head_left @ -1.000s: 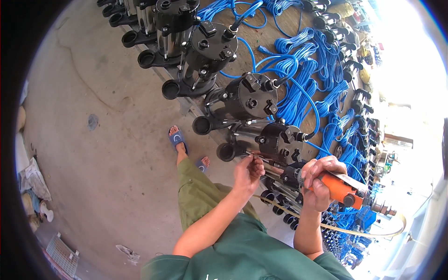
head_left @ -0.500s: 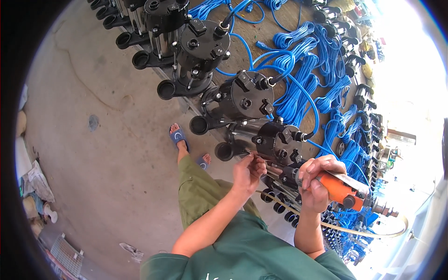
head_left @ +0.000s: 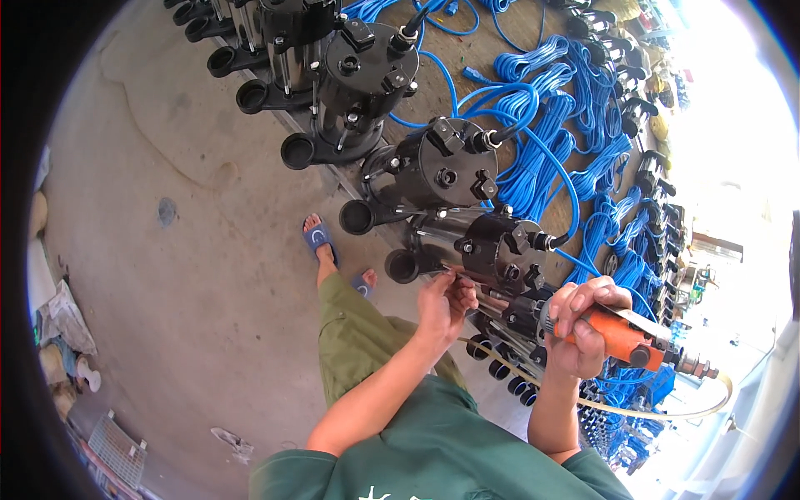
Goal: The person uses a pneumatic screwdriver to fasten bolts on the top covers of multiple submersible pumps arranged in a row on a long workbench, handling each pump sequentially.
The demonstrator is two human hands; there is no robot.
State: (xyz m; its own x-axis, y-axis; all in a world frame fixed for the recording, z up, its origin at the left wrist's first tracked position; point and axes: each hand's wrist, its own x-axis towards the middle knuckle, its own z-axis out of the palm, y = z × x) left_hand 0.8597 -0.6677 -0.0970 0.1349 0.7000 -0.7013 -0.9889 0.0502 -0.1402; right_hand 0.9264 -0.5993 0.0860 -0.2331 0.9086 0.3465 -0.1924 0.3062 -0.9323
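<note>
My right hand (head_left: pixel 583 337) grips an orange air-powered driver (head_left: pixel 618 337) with a pale hose (head_left: pixel 633 413) trailing from its end. The tool's front end reaches left beside a row of black cylindrical pumps. My left hand (head_left: pixel 444 308) is closed in a pinch at the side of the nearest pump (head_left: pixel 479 247), close to its round black outlet (head_left: pixel 402 266). What those fingertips hold, if anything, is too small to make out. A blue cable (head_left: pixel 569 185) runs from this pump's dark end cap.
More pumps, such as this one (head_left: pixel 450 171) and another (head_left: pixel 362 79), line the bench edge. Coiled blue cables (head_left: pixel 537 158) lie on the brown bench top (head_left: pixel 425 92). Grey floor (head_left: pixel 200 308) stretches left, with a wire rack (head_left: pixel 117 450) at the lower left.
My right hand and the orange driver have shifted slightly right, away from the nearest pump's side. The left hand stays pinched at nearly the same spot.
</note>
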